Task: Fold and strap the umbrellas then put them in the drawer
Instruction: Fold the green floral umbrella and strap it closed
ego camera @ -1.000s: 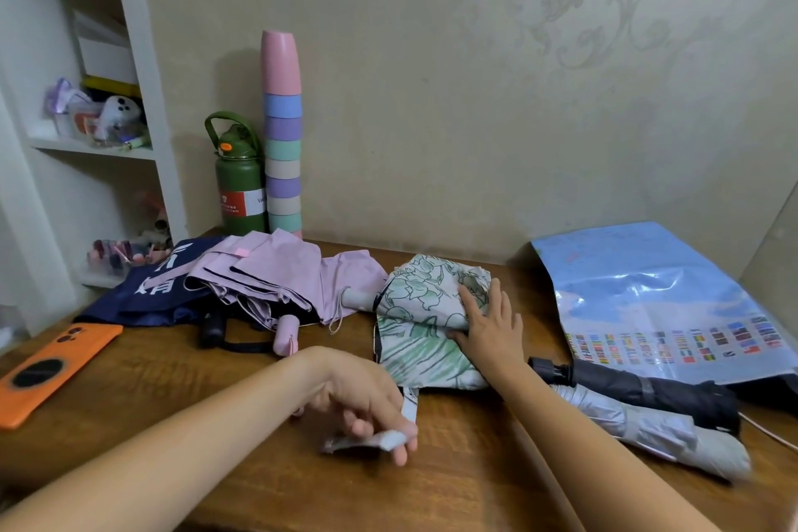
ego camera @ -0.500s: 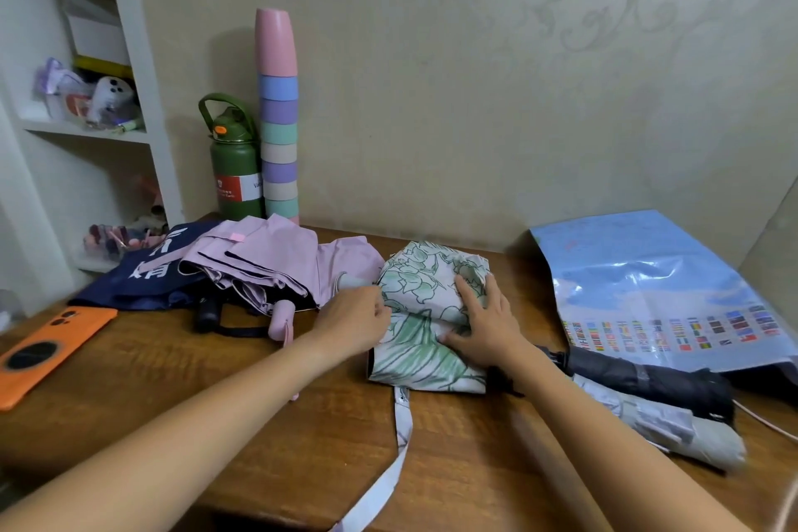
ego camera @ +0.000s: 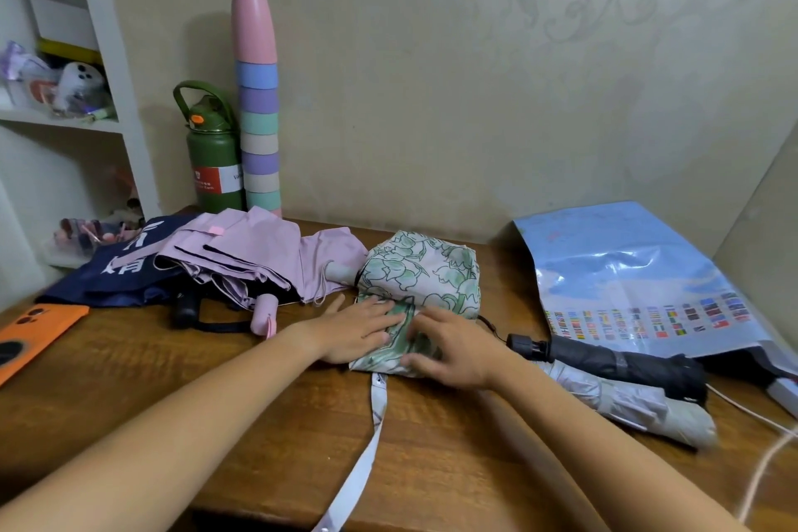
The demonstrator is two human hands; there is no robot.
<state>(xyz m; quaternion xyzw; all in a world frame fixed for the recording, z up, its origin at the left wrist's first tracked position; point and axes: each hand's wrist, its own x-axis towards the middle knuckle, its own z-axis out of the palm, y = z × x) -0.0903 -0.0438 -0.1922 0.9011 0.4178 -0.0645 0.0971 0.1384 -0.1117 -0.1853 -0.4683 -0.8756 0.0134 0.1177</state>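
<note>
On the brown wooden table [ego camera: 129,393], a green floral folding umbrella [ego camera: 425,276] is pressed flat beneath the left hand [ego camera: 356,330] and right hand [ego camera: 453,352], fingers extended, nothing gripped.

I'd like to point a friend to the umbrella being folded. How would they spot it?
Start at the wooden table against the beige wall and look to its middle. There lies the white fabric umbrella printed with green leaves, under the left hand and right hand. Its neighbours are plain pink, grey or black; only it has a leaf pattern and a loose white strap.
</note>
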